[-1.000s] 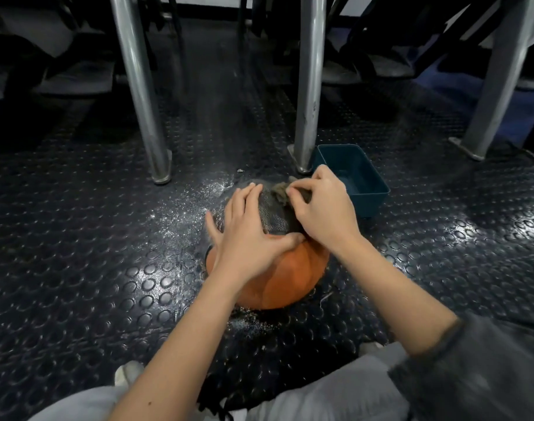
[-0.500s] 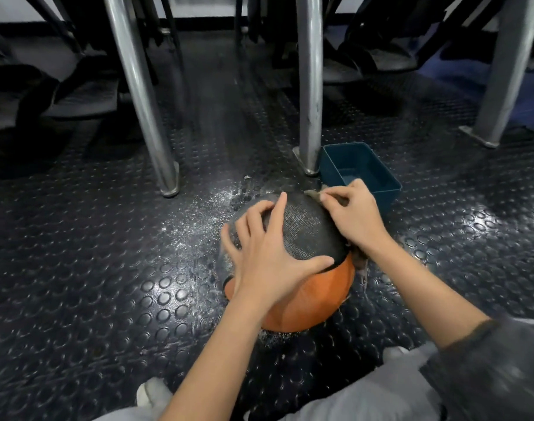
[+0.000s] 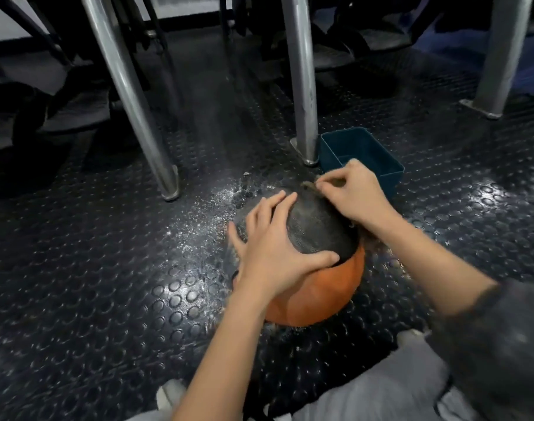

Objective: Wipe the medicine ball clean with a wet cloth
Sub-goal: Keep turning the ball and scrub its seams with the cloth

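While the medicine ball (image 3: 320, 238) sits on the studded floor (image 3: 107, 268), the left hand (image 3: 277, 247) lies spread over its near left top, fingers straight and thumb pressing. The right hand (image 3: 353, 192) pinches the cloth (image 3: 308, 185) against the ball's far upper side. Just behind that hand stands a teal bin (image 3: 366, 153); its contents cannot be made out.

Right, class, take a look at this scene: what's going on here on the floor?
A person low on the studded floor is cleaning a medicine ball. The left hand lies spread over its top, steadying it, while the right hand pinches a cloth at the ball's far side. A teal tub stands just beyond, beside a metal leg. White specks dot the floor nearby.
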The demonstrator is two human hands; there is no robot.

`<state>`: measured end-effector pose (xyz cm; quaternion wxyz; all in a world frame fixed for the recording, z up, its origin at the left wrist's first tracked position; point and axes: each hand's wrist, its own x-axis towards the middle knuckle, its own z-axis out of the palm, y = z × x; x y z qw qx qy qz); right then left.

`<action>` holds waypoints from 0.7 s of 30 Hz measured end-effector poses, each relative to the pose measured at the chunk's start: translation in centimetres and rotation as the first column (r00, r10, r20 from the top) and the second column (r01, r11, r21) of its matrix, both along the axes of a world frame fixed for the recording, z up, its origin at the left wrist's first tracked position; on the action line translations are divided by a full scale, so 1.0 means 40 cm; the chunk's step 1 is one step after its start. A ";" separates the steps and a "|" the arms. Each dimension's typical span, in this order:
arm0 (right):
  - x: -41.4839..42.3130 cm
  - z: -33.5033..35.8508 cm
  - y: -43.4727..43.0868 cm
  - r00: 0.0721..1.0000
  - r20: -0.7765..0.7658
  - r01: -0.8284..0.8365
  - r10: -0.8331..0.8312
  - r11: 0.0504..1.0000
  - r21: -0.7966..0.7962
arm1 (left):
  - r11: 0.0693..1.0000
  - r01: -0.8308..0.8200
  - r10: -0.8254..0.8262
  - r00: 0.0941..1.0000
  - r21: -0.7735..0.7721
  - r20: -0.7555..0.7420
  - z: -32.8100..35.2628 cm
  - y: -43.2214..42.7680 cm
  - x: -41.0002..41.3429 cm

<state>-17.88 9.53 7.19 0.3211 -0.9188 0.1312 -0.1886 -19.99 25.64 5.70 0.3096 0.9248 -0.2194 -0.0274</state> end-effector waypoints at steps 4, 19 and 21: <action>-0.098 -0.019 0.045 0.993 0.115 0.029 -0.034 0.999 0.038 | 0.999 -0.025 0.026 1.000 -0.033 0.009 -0.012 -0.001 -0.001; -0.136 -0.022 0.062 0.989 0.084 0.117 -0.123 0.991 0.067 | 1.000 0.000 0.001 0.997 -0.009 0.077 -0.016 -0.006 -0.023; -0.206 -0.032 0.107 0.989 0.143 0.014 -0.022 0.998 0.056 | 0.999 -0.006 0.008 0.997 -0.033 0.071 -0.016 0.001 -0.021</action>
